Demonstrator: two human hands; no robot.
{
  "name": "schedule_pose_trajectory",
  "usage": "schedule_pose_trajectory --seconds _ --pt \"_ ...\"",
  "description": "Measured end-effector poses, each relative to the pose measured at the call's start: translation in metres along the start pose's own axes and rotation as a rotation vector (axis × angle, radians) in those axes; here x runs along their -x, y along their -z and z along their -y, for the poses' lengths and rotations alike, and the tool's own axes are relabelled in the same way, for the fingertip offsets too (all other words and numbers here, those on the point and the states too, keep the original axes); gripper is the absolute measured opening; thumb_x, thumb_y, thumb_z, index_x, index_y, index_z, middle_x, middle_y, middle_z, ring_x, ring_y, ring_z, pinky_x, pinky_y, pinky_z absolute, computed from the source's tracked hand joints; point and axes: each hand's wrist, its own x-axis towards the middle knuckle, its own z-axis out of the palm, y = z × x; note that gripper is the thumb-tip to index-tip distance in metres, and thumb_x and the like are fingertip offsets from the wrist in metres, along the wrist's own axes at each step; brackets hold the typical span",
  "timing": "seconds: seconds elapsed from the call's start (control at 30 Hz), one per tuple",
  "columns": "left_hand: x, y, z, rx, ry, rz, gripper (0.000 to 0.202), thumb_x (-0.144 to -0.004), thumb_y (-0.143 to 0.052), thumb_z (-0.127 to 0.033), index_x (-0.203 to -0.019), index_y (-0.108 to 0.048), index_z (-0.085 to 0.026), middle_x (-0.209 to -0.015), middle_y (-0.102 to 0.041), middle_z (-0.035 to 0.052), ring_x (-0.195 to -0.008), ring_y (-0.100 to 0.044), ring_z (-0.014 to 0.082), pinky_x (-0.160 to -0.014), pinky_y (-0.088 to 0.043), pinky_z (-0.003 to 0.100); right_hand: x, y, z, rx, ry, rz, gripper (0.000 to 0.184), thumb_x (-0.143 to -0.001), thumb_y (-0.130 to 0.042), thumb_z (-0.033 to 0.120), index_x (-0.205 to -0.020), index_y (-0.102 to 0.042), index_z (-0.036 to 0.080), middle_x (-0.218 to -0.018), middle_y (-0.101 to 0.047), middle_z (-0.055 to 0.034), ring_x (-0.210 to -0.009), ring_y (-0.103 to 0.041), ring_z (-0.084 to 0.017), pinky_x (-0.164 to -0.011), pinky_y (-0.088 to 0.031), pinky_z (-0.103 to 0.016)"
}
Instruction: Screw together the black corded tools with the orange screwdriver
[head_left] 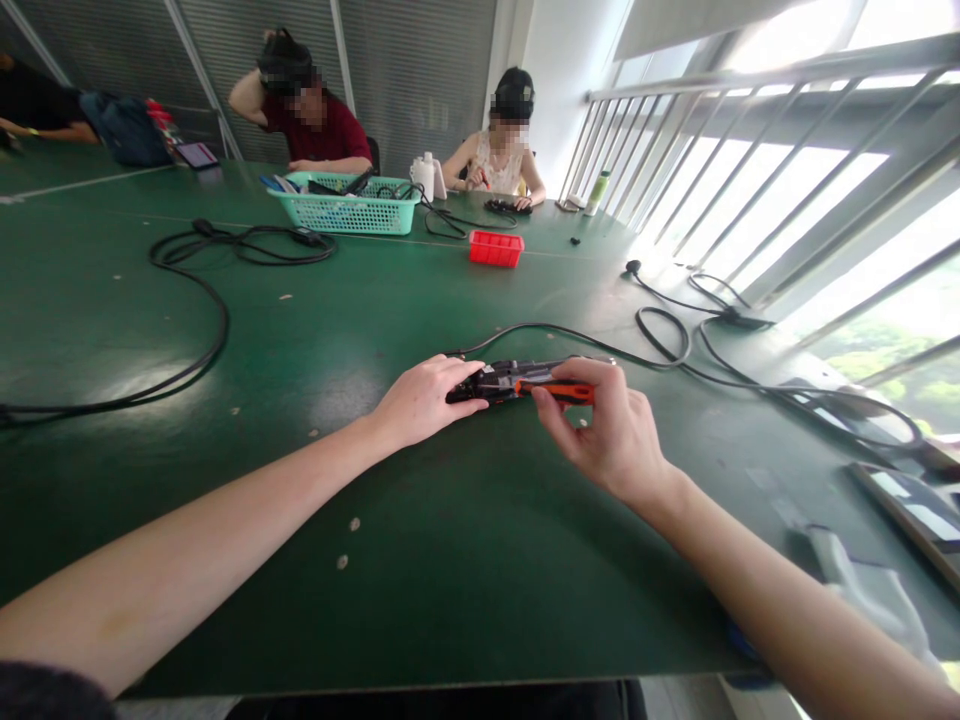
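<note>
On the green table [300,560] in front of me lies a long, slim black-and-grey appliance [504,372] with a black cord [540,326] running from it. Its exact kind is hard to make out. My left hand [421,402] is closed round the appliance's left end, thumb on the near side and fingers over the top. My right hand [616,432] grips a screwdriver [556,391] by its orange-and-black handle. The screwdriver lies nearly level over the appliance and points left. Its tip is too small to place exactly. Part of the appliance is hidden behind my right fingers.
A red bin [496,249] and a mint-green basket [349,212] of tools stand farther back. Black cables [217,300] loop at left and right. Two people sit across the table, another at far left. A metal railing [720,150] runs along the right. A white tool-like object [862,580] sits nearby.
</note>
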Motion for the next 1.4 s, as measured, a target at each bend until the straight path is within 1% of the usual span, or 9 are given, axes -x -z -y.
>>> schedule_pose_trajectory --seconds 0.17,0.37,0.57,0.7,0.8,1.0,1.13,1.23,1.4 --pt "-0.0005 0.0006 -0.0010 0.000 0.005 0.005 0.050 -0.097 -0.070 -0.043 -0.139 -0.062 -0.019 -0.127 -0.071 0.0117 -0.113 -0.066 0.0286 -0.097 -0.056 0.042 0.0007 -0.0012 0.0014 0.009 0.001 0.019 0.029 -0.097 -0.066 0.036 -0.119 -0.051 0.022 -0.102 -0.078 -0.0084 -0.072 -0.076 -0.020 -0.057 -0.057 -0.029" --pt "-0.0003 0.0014 -0.0024 0.002 0.013 0.012 0.049 -0.097 -0.070 -0.043 -0.139 -0.062 -0.020 -0.127 -0.071 0.0106 -0.113 -0.066 0.0280 -0.097 -0.055 0.040 -0.0004 0.0008 0.0055 -0.039 0.026 0.051 0.034 -0.094 -0.068 0.030 -0.121 -0.050 0.021 -0.102 -0.078 -0.0068 -0.079 -0.078 -0.019 -0.064 -0.058 -0.027" --pt "0.0005 0.0007 -0.0017 0.002 0.019 0.008 0.048 -0.097 -0.070 -0.042 -0.139 -0.062 -0.019 -0.128 -0.071 0.0104 -0.114 -0.066 0.0280 -0.098 -0.055 0.041 -0.0024 0.0043 0.0079 0.015 0.051 0.029 0.028 -0.095 -0.067 0.032 -0.116 -0.052 0.021 -0.091 -0.077 -0.0039 -0.066 -0.075 -0.017 -0.057 -0.054 -0.026" --pt "0.0007 -0.0004 -0.0012 0.014 0.016 0.004 0.049 -0.096 -0.071 -0.042 -0.139 -0.062 -0.020 -0.129 -0.070 0.0105 -0.115 -0.066 0.0276 -0.099 -0.055 0.040 -0.0011 0.0031 0.0070 -0.012 0.035 0.035 0.032 -0.093 -0.067 0.031 -0.119 -0.050 0.022 -0.099 -0.077 -0.0072 -0.073 -0.075 -0.020 -0.061 -0.057 -0.029" --pt "0.0003 -0.0003 -0.0017 0.011 0.011 0.000 0.048 -0.097 -0.071 -0.041 -0.139 -0.062 -0.019 -0.128 -0.071 0.0103 -0.116 -0.066 0.0278 -0.100 -0.054 0.040 -0.0006 0.0030 0.0061 0.012 0.080 0.021 0.029 -0.093 -0.070 0.032 -0.114 -0.053 0.022 -0.095 -0.077 -0.0053 -0.071 -0.075 -0.019 -0.060 -0.056 -0.027" --pt "-0.0001 0.0012 -0.0026 -0.009 0.013 0.010 0.049 -0.097 -0.070 -0.042 -0.139 -0.061 -0.019 -0.130 -0.070 0.0105 -0.116 -0.066 0.0279 -0.098 -0.055 0.040 -0.0020 0.0049 0.0078 -0.014 0.012 0.059 0.031 -0.092 -0.067 0.029 -0.117 -0.051 0.022 -0.104 -0.077 -0.0077 -0.077 -0.075 -0.020 -0.062 -0.056 -0.029" --pt "-0.0001 0.0014 -0.0026 -0.010 0.021 0.017 0.051 -0.097 -0.071 -0.043 -0.141 -0.061 -0.019 -0.129 -0.071 0.0105 -0.116 -0.066 0.0280 -0.098 -0.055 0.040 -0.0028 0.0051 0.0076 0.041 0.034 0.041 0.026 -0.094 -0.068 0.033 -0.113 -0.054 0.022 -0.094 -0.077 -0.0044 -0.072 -0.075 -0.019 -0.059 -0.054 -0.028" --pt "-0.0001 0.0011 -0.0024 -0.010 0.021 0.018 0.052 -0.096 -0.071 -0.043 -0.142 -0.061 -0.019 -0.128 -0.071 0.0103 -0.115 -0.066 0.0280 -0.097 -0.055 0.040 -0.0023 0.0046 0.0082 0.016 0.007 0.052 0.025 -0.094 -0.065 0.029 -0.115 -0.053 0.021 -0.099 -0.077 -0.0063 -0.075 -0.076 -0.019 -0.060 -0.055 -0.027" --pt "-0.0001 0.0006 -0.0027 -0.002 0.024 0.015 0.051 -0.097 -0.071 -0.043 -0.140 -0.062 -0.018 -0.128 -0.071 0.0112 -0.116 -0.066 0.0282 -0.098 -0.055 0.041 -0.0013 0.0039 0.0077 0.022 -0.022 0.071 0.029 -0.095 -0.066 0.038 -0.116 -0.053 0.022 -0.100 -0.078 -0.0064 -0.077 -0.077 -0.020 -0.060 -0.056 -0.028"
